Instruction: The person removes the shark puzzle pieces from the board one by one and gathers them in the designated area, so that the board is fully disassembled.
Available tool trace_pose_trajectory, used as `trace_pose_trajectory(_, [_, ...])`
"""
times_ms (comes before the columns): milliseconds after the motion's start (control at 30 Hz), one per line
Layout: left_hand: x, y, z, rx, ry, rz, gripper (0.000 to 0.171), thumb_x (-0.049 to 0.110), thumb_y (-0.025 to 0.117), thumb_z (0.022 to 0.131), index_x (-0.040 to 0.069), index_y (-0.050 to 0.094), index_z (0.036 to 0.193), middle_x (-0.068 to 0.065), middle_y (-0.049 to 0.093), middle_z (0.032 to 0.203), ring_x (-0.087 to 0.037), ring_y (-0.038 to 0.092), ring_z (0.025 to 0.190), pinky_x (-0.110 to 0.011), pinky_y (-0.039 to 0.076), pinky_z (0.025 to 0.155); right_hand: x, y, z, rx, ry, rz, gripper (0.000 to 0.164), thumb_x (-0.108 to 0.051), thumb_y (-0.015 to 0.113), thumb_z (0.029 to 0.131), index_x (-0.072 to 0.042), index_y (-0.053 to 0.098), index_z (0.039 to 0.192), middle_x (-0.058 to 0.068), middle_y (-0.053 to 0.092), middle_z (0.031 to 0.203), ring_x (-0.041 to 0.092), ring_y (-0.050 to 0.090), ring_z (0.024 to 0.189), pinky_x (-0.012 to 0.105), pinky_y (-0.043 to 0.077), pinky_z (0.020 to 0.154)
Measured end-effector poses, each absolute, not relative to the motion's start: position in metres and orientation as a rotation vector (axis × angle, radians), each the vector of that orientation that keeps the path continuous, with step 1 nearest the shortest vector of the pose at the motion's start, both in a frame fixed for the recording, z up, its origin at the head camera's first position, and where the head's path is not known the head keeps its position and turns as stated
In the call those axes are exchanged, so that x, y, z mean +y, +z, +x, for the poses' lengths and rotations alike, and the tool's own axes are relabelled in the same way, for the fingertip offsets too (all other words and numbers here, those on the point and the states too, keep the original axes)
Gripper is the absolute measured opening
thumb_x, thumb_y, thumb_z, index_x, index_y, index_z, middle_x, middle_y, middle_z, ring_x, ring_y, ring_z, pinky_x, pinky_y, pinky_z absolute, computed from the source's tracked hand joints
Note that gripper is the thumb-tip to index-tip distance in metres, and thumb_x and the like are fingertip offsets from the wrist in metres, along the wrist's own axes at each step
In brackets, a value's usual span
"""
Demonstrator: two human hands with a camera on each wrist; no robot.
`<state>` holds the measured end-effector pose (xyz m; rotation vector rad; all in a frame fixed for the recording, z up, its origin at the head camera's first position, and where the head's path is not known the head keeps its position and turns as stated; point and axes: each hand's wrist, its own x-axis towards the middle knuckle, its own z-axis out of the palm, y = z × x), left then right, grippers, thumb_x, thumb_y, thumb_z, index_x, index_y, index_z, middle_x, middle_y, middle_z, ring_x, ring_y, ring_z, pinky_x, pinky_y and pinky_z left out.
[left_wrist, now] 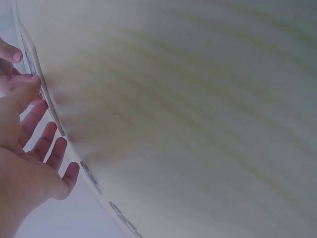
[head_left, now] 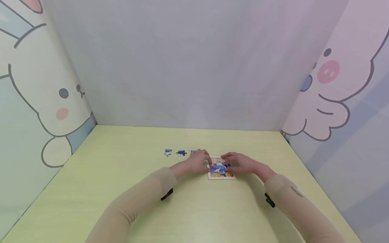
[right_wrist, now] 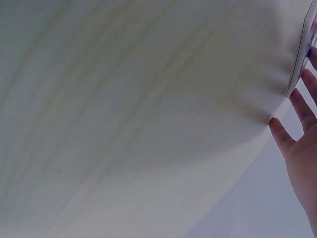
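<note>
A small jigsaw puzzle board with a pale rim [head_left: 222, 178] lies on the table in the head view. Inside it, blue and orange picture pieces [head_left: 218, 168] fill the lower part, and bare wood shows near the top. At the board's left side is my left hand [head_left: 197, 162], its thumb and fingertips touching the edge with the fingers loosely bent. My right hand [head_left: 241, 163] reaches over the right side, fingers spread and thumb over the picture. In the right wrist view, the fingers [right_wrist: 302, 106] look extended along the board's edge [right_wrist: 298, 59]. No lifted piece is visible.
Left of the board lie a light blue puzzle piece [head_left: 168, 152] and a dark blue puzzle piece [head_left: 181, 153]. Another piece [head_left: 193, 152] is partly hidden behind my left hand. The yellow-green table [head_left: 121, 155] meets a plain wall [head_left: 188, 84] behind, with cartoon-printed side walls.
</note>
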<state>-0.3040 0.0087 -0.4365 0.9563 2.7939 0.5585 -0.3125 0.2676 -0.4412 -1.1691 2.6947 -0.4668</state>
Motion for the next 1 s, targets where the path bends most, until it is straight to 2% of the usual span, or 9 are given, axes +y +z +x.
trace_pose_trajectory(333, [0.012,-0.434,-0.305,2.78,0.581,0.908,0.026,0.032,0.077,0.077,0.022,0.071,0.1,-0.003,0.055,0.124,-0.023,0.046,0.115,-0.048,0.03,0.099,0.255,-0.441,-0.31,2.778,-0.471,-1.053,0.033,-0.034,0.069,0.085,-0.014,0.069,0.112,0.006,0.055,0.13,0.028,0.05,0.12,0.049,0.04,0.1])
trace_pose_trajectory(500, [0.013,-0.433,-0.304,2.778,0.572,0.944,0.016,0.028,0.077,0.078,0.023,0.071,0.092,0.0,0.058,0.118,-0.023,0.046,0.113,-0.049,0.031,0.098,0.255,-0.444,-0.309,2.784,-0.49,-1.012,0.031,-0.034,0.069,0.085,-0.015,0.069,0.11,0.006,0.054,0.131,0.029,0.049,0.121,0.049,0.039,0.1])
trace_pose_trajectory(733, [0.016,-0.429,-0.3,2.768,0.569,0.916,0.029,0.027,0.076,0.079,0.019,0.071,0.106,-0.002,0.058,0.121,-0.023,0.046,0.116,-0.047,0.031,0.1,0.255,-0.444,-0.307,2.773,-0.515,-0.978,0.029,-0.034,0.069,0.085,-0.016,0.068,0.109,0.007,0.053,0.133,0.029,0.048,0.122,0.051,0.038,0.101])
trace_pose_trajectory(1000, [0.015,-0.43,-0.302,2.769,0.569,0.9,0.026,0.028,0.076,0.078,0.02,0.072,0.103,-0.001,0.058,0.12,-0.023,0.046,0.115,-0.046,0.032,0.1,0.254,-0.443,-0.306,2.773,-0.522,-0.999,0.025,-0.031,0.069,0.086,-0.017,0.068,0.107,0.007,0.053,0.133,0.03,0.048,0.122,0.05,0.039,0.1])
